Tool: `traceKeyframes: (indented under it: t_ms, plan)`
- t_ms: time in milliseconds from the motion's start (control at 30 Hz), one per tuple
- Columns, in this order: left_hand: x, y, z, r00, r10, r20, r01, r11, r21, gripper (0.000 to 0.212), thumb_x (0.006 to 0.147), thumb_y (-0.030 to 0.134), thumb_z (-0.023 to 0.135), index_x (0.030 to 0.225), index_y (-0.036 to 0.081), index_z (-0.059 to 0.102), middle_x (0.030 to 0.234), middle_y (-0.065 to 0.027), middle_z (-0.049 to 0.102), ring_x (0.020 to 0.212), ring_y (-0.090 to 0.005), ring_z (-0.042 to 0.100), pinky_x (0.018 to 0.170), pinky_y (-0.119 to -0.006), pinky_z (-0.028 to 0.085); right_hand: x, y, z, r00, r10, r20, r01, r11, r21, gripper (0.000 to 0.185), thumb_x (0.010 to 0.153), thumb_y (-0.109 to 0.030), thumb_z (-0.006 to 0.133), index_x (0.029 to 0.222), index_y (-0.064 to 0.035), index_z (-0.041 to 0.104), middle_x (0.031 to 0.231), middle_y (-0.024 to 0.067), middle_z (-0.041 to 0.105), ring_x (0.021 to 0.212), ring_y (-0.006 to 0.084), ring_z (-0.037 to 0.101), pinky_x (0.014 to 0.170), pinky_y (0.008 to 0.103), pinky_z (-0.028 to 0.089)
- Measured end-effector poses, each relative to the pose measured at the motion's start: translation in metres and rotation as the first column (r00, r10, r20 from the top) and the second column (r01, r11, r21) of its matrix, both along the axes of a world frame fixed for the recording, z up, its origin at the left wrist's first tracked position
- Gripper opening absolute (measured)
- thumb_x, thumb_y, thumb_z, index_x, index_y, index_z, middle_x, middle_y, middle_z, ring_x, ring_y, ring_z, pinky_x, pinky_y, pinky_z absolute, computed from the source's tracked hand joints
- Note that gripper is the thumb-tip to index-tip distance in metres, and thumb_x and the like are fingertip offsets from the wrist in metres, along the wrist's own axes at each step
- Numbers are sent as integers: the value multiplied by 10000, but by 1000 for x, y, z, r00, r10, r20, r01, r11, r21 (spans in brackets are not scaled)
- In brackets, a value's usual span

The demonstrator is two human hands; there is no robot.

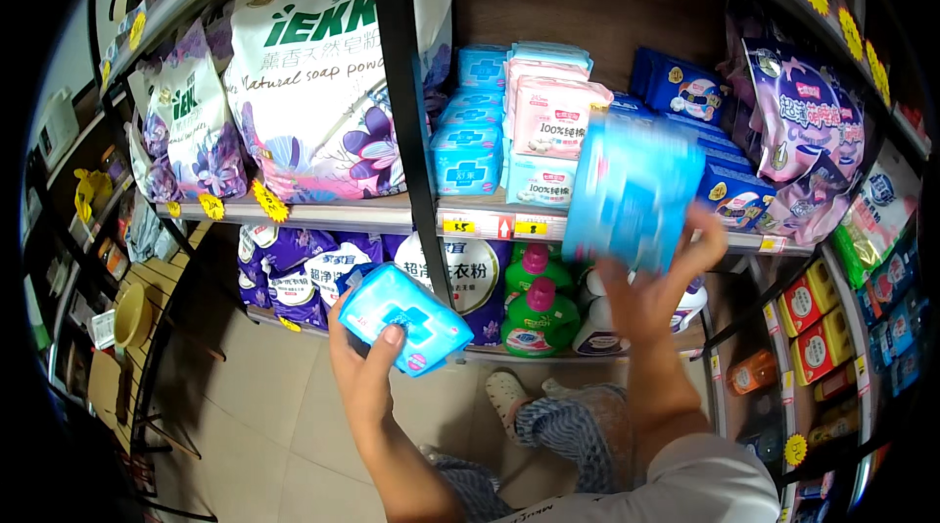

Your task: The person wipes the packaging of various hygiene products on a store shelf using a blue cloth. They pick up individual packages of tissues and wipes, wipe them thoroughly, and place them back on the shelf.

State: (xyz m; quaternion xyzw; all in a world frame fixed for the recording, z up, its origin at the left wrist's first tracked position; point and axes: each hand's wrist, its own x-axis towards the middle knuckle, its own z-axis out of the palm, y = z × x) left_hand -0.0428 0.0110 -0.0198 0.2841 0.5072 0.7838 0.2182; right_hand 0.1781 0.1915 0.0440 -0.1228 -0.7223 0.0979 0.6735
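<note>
In my left hand [360, 376] is a light-blue soft pack of sanitary pads [422, 314], tilted, with my thumb across its front. It is held out before the lower shelf, over the floor. My right hand [650, 295] grips a larger blue bundle [635, 189] from below. The bundle is blurred by motion, so I cannot tell whether it is one pack or several. It hides part of the upper shelf. Behind it, to the left, matching blue packs [466, 159] stand stacked beside pink and pale-blue packs [554, 115] of cotton pads.
A black shelf post [400, 82] divides the shelf, with large soap powder bags [308, 104] on its left. Dark-blue packs [687, 93] and purple pouches [804, 108] fill the right side. Green bottles [540, 317] stand below. A slatted bench [158, 303] bears a yellow bowl [134, 316].
</note>
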Motion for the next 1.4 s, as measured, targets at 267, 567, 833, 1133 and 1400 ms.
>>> traceKeyframes:
  t_ms: [267, 567, 833, 1133, 1400]
  plan:
    - [1, -2, 7, 993, 44, -113, -45, 999, -2, 736, 742, 270, 884, 1349, 12, 558, 1253, -87, 499, 1147, -219, 557, 995, -381, 482, -34, 162, 165, 843, -453, 290, 387, 885, 258, 706, 797, -467, 807, 1407, -157, 634, 1390, 211, 527, 1161, 388, 656, 965, 452, 552]
    - [3, -5, 11, 998, 15, -58, -13, 999, 41, 759, 742, 264, 891, 1359, -14, 547, 1263, -105, 517, 1148, -228, 569, 997, -375, 482, -68, 168, 152, 625, -763, 165, 579, 595, 558, 601, 831, -374, 790, 1370, -132, 683, 1439, 223, 606, 1279, 431, 603, 1077, 489, 479]
    - [6, 6, 0, 997, 82, -6, -82, 996, 47, 784, 781, 283, 891, 1395, -37, 522, 1317, -142, 504, 1198, -250, 557, 1018, -392, 483, -79, -62, -30, 850, 300, 433, -326, 945, -14, 885, 692, -140, 888, 1453, -11, 455, 1396, 231, 595, 1239, 346, 627, 1015, 433, 510]
    - [-8, 18, -13, 864, 405, -299, -399, 913, 84, 371, 958, 198, 729, 1274, 20, 653, 1226, -111, 589, 1174, -249, 547, 1069, -373, 400, -96, -49, -94, 873, 479, 96, -423, 840, -341, 1053, 674, -41, 897, 1516, -16, 266, 1409, 246, 518, 1272, 310, 590, 1046, 421, 513]
    - [14, 20, -5, 747, 447, -491, -404, 893, 198, 714, 890, -33, 760, 1525, 3, 435, 1508, -171, 501, 1251, -252, 585, 992, -349, 497, -78, -38, -89, 902, 303, 306, -241, 944, -225, 719, 574, -37, 826, 1256, -63, 598, 1347, 124, 637, 1194, 357, 589, 1025, 469, 448]
